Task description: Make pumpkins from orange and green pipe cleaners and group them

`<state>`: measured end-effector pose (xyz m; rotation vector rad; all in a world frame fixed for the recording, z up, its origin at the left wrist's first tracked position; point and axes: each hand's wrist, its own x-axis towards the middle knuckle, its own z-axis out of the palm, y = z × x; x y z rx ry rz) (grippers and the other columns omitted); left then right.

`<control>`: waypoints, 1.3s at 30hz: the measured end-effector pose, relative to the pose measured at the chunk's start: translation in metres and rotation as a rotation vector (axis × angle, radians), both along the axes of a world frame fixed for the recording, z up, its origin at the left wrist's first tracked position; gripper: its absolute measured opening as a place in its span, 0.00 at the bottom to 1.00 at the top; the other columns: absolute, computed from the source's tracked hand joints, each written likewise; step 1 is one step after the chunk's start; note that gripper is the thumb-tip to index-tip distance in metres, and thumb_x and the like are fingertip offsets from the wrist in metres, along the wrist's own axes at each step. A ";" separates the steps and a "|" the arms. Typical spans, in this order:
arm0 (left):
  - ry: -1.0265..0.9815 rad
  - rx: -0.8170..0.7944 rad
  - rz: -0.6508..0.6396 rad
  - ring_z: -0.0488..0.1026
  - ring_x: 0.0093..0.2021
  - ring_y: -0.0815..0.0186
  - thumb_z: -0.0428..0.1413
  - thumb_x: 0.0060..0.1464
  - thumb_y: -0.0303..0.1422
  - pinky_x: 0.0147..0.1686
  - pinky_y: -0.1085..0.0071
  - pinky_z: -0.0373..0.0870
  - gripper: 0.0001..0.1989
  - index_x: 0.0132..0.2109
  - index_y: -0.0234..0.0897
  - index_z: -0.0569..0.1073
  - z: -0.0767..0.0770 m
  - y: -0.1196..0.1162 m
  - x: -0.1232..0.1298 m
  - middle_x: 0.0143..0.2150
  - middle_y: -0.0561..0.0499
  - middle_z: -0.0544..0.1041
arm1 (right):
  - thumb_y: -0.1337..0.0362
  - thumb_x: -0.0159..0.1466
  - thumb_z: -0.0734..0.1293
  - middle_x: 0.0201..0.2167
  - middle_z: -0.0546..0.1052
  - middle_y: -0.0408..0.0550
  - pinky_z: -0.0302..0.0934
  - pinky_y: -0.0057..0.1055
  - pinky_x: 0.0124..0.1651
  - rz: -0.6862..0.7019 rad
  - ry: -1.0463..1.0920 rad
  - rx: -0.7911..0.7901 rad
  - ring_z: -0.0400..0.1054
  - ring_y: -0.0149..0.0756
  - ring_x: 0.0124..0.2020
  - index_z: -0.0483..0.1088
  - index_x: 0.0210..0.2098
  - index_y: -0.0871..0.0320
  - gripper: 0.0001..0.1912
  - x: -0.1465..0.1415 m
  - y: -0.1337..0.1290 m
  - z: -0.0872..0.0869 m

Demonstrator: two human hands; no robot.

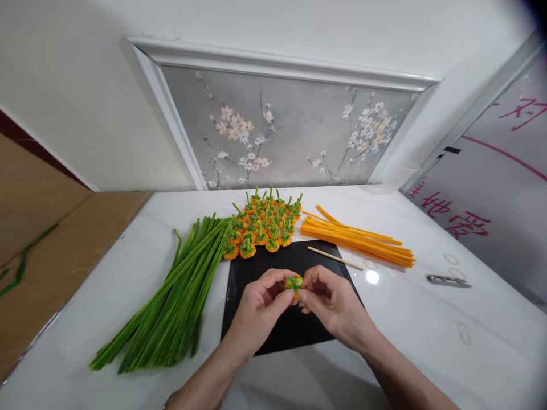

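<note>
Currently, left hand (260, 307) and right hand (333, 307) nearly closed, both pinching one small orange-and-green piece (294, 283), green side facing up, over black mat (282, 336). Stick (335, 258) lying across mat's right edge, near band (370, 265). Cluster (262, 225) of similar pieces at mat's far edge, green stalks mostly upright. Left of mat: green strips (171, 307). Beyond stick, to right: orange strips (354, 236). Farther right on bench (419, 353): snips (447, 281).

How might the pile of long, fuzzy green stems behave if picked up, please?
The long, fuzzy green stems look slender, so probably light; one bends near its tip, suggesting pliability; several cross loosely, so they may spread apart.
</note>
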<state>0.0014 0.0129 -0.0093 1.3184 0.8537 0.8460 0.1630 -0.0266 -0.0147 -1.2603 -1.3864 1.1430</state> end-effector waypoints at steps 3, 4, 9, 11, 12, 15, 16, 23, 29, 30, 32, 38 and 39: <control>-0.006 -0.004 -0.006 0.72 0.39 0.63 0.58 0.52 0.31 0.39 0.70 0.73 0.10 0.43 0.35 0.77 0.000 0.000 -0.001 0.42 0.46 0.74 | 0.60 0.62 0.66 0.26 0.68 0.40 0.67 0.27 0.30 -0.006 0.082 -0.040 0.67 0.29 0.27 0.61 0.31 0.56 0.09 -0.003 0.002 -0.003; -0.008 -0.005 -0.009 0.72 0.40 0.63 0.58 0.52 0.31 0.40 0.70 0.73 0.11 0.43 0.35 0.77 -0.001 0.000 -0.001 0.43 0.45 0.74 | 0.60 0.61 0.66 0.25 0.66 0.39 0.67 0.27 0.29 -0.013 0.113 -0.055 0.66 0.29 0.26 0.60 0.31 0.56 0.10 -0.005 0.003 -0.005; -0.035 -0.057 0.005 0.71 0.41 0.64 0.59 0.52 0.32 0.41 0.71 0.72 0.12 0.45 0.37 0.75 -0.002 -0.001 0.001 0.42 0.48 0.73 | 0.60 0.59 0.68 0.27 0.62 0.36 0.66 0.24 0.27 -0.005 0.222 -0.084 0.63 0.26 0.25 0.60 0.34 0.55 0.12 -0.005 0.006 -0.009; -0.086 -0.096 0.049 0.71 0.42 0.66 0.59 0.51 0.31 0.41 0.72 0.72 0.16 0.49 0.39 0.72 -0.003 0.000 0.002 0.42 0.50 0.72 | 0.61 0.59 0.68 0.27 0.64 0.37 0.65 0.24 0.27 0.023 0.198 -0.051 0.63 0.26 0.26 0.61 0.39 0.55 0.13 0.000 0.006 -0.009; -0.111 -0.105 0.071 0.71 0.42 0.66 0.59 0.51 0.30 0.41 0.72 0.72 0.18 0.51 0.41 0.70 -0.003 0.000 0.002 0.42 0.51 0.71 | 0.61 0.59 0.68 0.28 0.64 0.37 0.64 0.23 0.27 0.028 0.170 -0.028 0.63 0.26 0.26 0.61 0.41 0.56 0.14 0.003 0.006 -0.008; -0.112 -0.033 0.110 0.70 0.42 0.67 0.57 0.53 0.29 0.40 0.71 0.73 0.21 0.54 0.43 0.67 -0.006 0.002 0.001 0.41 0.52 0.69 | 0.58 0.60 0.68 0.28 0.65 0.38 0.64 0.23 0.26 0.021 0.107 -0.009 0.64 0.26 0.25 0.62 0.44 0.56 0.15 0.010 0.005 -0.004; -0.082 0.027 0.119 0.71 0.43 0.67 0.56 0.53 0.28 0.41 0.71 0.72 0.21 0.54 0.43 0.66 -0.008 0.003 0.000 0.42 0.52 0.69 | 0.56 0.61 0.67 0.28 0.66 0.39 0.64 0.24 0.26 0.023 0.112 -0.035 0.65 0.26 0.25 0.62 0.43 0.56 0.16 0.011 0.005 -0.003; 0.219 0.570 0.163 0.68 0.53 0.63 0.51 0.57 0.23 0.51 0.67 0.69 0.24 0.58 0.51 0.64 -0.018 0.002 -0.010 0.52 0.50 0.67 | 0.45 0.58 0.67 0.26 0.73 0.43 0.64 0.24 0.23 0.123 0.239 -0.268 0.67 0.27 0.21 0.66 0.36 0.60 0.22 -0.002 0.001 0.002; 0.228 0.664 0.233 0.67 0.55 0.61 0.52 0.57 0.23 0.53 0.64 0.67 0.21 0.54 0.48 0.67 -0.013 0.000 -0.006 0.54 0.48 0.67 | 0.51 0.59 0.68 0.23 0.72 0.42 0.60 0.22 0.22 -0.020 0.142 -0.112 0.64 0.25 0.20 0.69 0.32 0.60 0.17 -0.014 -0.002 -0.005; 0.171 0.567 0.253 0.67 0.55 0.61 0.53 0.57 0.25 0.52 0.64 0.68 0.20 0.54 0.47 0.67 -0.013 0.001 -0.005 0.54 0.48 0.68 | 0.51 0.59 0.68 0.22 0.71 0.41 0.59 0.22 0.22 -0.063 0.134 -0.081 0.63 0.25 0.20 0.69 0.31 0.60 0.16 -0.016 -0.002 -0.005; 0.038 0.340 0.241 0.69 0.54 0.61 0.55 0.56 0.27 0.51 0.65 0.70 0.20 0.55 0.46 0.65 -0.011 0.001 -0.001 0.53 0.47 0.69 | 0.52 0.58 0.69 0.20 0.69 0.40 0.60 0.22 0.21 -0.135 0.131 -0.042 0.61 0.25 0.19 0.69 0.30 0.59 0.16 -0.018 -0.002 -0.002; -0.085 0.059 0.119 0.74 0.45 0.65 0.57 0.54 0.31 0.47 0.71 0.71 0.18 0.53 0.42 0.71 -0.005 0.000 0.001 0.50 0.49 0.75 | 0.50 0.57 0.69 0.18 0.70 0.41 0.62 0.24 0.20 -0.095 0.182 -0.088 0.62 0.26 0.16 0.70 0.29 0.60 0.17 -0.022 -0.004 0.001; -0.068 0.056 0.126 0.74 0.43 0.65 0.57 0.55 0.32 0.45 0.71 0.72 0.17 0.52 0.41 0.72 -0.005 -0.001 0.001 0.47 0.49 0.76 | 0.51 0.59 0.68 0.18 0.70 0.41 0.63 0.24 0.20 -0.073 0.162 -0.085 0.63 0.26 0.16 0.70 0.29 0.60 0.17 -0.021 -0.005 0.001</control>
